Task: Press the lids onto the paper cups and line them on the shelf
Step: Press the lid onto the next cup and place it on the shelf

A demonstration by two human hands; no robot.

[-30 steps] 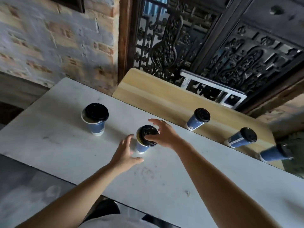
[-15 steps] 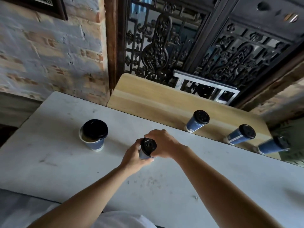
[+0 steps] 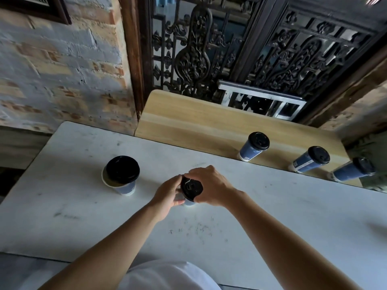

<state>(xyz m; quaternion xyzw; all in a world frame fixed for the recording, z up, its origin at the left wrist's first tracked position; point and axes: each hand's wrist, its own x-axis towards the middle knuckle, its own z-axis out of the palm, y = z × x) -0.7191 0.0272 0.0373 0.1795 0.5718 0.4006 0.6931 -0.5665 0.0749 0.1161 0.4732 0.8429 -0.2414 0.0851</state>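
Observation:
A blue paper cup with a black lid [image 3: 191, 188] stands on the white marble table [image 3: 272, 216]. My left hand [image 3: 167, 194] wraps its left side, and my right hand [image 3: 209, 186] grips the lid's right rim. Most of the cup body is hidden by my fingers. To the left stands another blue cup [image 3: 123, 186] with a black lid [image 3: 122, 169] lying loose and off-centre on it. Three lidded blue cups [image 3: 252, 147] [image 3: 310, 160] [image 3: 351, 170] stand in a row on the wooden shelf [image 3: 188, 122] behind the table.
A brick wall [image 3: 62, 70] rises at the back left. Dark carved wooden screens [image 3: 209, 49] stand behind the shelf, with a white metal frame [image 3: 261, 95] leaning there. The shelf's left half bears nothing.
My left hand has closed around the cup, which it only neared a second ago. My right hand has settled over the lid's edge. The view has tilted slightly.

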